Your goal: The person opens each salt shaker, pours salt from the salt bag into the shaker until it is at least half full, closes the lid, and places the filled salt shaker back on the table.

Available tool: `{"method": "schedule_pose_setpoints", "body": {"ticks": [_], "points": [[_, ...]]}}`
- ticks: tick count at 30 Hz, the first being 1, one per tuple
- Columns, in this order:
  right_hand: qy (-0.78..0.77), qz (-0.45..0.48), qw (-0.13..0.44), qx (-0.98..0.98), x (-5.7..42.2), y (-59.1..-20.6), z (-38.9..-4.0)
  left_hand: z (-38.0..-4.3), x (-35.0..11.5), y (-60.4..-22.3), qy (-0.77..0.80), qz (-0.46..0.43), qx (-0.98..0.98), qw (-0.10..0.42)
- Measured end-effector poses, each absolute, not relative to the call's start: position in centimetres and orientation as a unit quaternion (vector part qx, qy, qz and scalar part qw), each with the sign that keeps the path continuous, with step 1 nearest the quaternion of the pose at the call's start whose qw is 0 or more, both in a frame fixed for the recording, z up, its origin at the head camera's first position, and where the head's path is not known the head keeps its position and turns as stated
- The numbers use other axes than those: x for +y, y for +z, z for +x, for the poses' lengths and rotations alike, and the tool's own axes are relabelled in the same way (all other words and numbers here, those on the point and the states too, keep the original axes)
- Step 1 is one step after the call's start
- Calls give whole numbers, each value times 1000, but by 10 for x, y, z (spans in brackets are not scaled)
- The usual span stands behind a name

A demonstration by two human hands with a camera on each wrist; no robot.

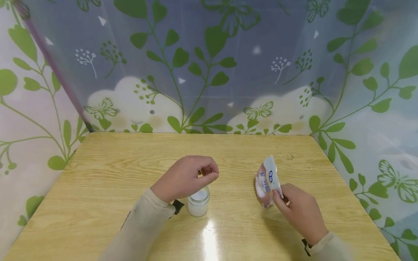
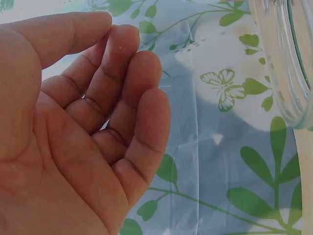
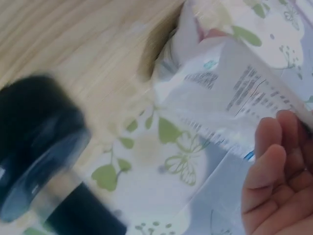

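Note:
My left hand [image 1: 187, 175] hovers above and partly in front of a small glass jar [image 1: 198, 207] with whitish contents, which stands on the table. In the left wrist view the fingers of the left hand [image 2: 98, 112] are loosely bent, thumb tip near the index tip, and nothing shows between them. The jar's glass wall [image 2: 288, 73] comes into that view at the upper right. My right hand [image 1: 302, 210] pinches a soft plastic packet [image 1: 266, 181] by its edge, right of the jar. Printed text covers the packet [image 3: 220, 83] in the right wrist view.
The wood-grain table [image 1: 130, 152] ends at a back curtain [image 1: 183, 72] patterned with leaves and butterflies, with similar sheets at both sides. A blurred black rounded object [image 3: 41, 142] fills the left of the right wrist view; its kind is unclear.

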State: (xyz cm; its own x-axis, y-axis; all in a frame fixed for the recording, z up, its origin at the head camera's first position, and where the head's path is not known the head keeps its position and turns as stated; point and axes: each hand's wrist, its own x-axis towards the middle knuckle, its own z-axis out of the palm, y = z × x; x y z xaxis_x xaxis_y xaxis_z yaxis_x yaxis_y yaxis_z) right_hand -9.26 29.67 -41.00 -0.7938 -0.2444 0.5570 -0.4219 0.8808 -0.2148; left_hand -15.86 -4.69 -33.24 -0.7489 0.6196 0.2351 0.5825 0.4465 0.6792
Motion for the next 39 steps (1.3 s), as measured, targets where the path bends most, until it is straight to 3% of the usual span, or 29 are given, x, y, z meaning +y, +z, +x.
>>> {"method": "schedule_pose_setpoints", "body": {"ticks": [12,16,25,30,35,39], "points": [[182,82,95,-975,282,-415,-88,-160,-48,-333,381,354,854,22],[201,51,73,-976,283,-413,-87,-159,-48,-332,377,354,855,22],[218,27,79,-972,300,-410,-83,-159,-49,-331,375,357,855,22],[226,25,130,-965,311,-413,-83,-159,-48,-331,369,358,857,27],[193,88,194,-958,316,-412,-88,-159,-48,-332,368,358,858,30],[201,154,188,-949,316,-410,-93,-159,-47,-332,369,353,859,29]]}}
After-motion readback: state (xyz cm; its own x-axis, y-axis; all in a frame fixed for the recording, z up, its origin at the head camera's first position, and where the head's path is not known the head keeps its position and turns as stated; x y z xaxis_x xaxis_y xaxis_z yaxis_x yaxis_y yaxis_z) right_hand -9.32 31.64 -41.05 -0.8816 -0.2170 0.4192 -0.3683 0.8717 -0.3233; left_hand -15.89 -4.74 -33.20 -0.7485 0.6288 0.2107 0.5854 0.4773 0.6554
